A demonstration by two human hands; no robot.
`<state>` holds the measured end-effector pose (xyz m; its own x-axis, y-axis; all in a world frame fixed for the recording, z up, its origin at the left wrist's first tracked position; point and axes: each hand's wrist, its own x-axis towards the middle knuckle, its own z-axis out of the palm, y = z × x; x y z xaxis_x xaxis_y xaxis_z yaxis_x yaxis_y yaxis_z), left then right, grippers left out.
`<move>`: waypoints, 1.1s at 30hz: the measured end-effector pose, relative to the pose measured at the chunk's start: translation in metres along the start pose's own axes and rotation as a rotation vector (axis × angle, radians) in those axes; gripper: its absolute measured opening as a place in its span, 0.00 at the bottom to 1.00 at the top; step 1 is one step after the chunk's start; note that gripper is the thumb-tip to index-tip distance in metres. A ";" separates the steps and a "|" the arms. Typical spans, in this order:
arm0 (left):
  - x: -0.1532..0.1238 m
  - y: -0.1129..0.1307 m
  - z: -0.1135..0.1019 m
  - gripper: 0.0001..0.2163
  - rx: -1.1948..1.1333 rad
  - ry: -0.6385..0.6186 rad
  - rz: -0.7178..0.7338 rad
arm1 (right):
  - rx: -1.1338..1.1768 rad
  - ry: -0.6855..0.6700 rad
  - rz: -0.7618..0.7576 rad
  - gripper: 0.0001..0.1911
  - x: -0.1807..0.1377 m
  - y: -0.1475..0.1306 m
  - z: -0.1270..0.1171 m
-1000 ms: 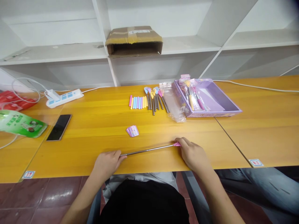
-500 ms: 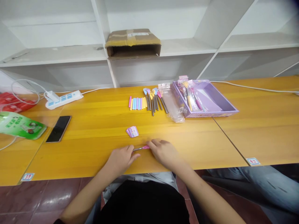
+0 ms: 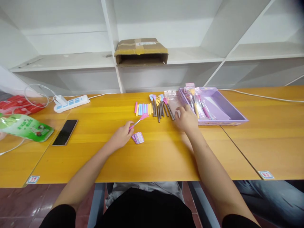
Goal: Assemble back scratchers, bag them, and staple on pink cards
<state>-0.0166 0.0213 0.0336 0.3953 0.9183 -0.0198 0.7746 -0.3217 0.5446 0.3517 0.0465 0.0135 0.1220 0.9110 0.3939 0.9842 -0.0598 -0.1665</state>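
Observation:
My left hand (image 3: pixel 121 136) is closed on a collapsed pink telescopic scratcher (image 3: pixel 139 120), its pink claw end pointing up and right toward a row of pastel handle sleeves (image 3: pixel 142 108). Small pink cards (image 3: pixel 138 138) lie just right of that hand. My right hand (image 3: pixel 186 117) reaches to the clear plastic bags (image 3: pixel 173 98) beside a bunch of metal scratchers with coloured claws (image 3: pixel 160 106); its fingers are curled down on the bags, and I cannot make out whether they grip one.
A purple tray (image 3: pixel 235 114) with packed scratchers stands at the right. A phone (image 3: pixel 65 132), a green pouch (image 3: pixel 25 126), a red packet (image 3: pixel 16 104) and a power strip (image 3: pixel 71 104) lie at the left. A cardboard box (image 3: pixel 141 52) sits on the white shelf.
The long rod was pushed together from both ends into a short one. My left hand then carried it up toward the sleeves, and my right hand let go and reached to the bags.

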 end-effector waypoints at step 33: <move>-0.025 0.011 0.032 0.15 -0.570 -0.109 0.171 | 1.339 -0.455 -0.151 0.20 -0.076 -0.112 0.006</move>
<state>-0.0025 -0.0125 0.0132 0.5626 0.8258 0.0387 0.3208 -0.2612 0.9104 0.2315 -0.0138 -0.0033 -0.2751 0.9388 0.2072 0.0903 0.2398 -0.9666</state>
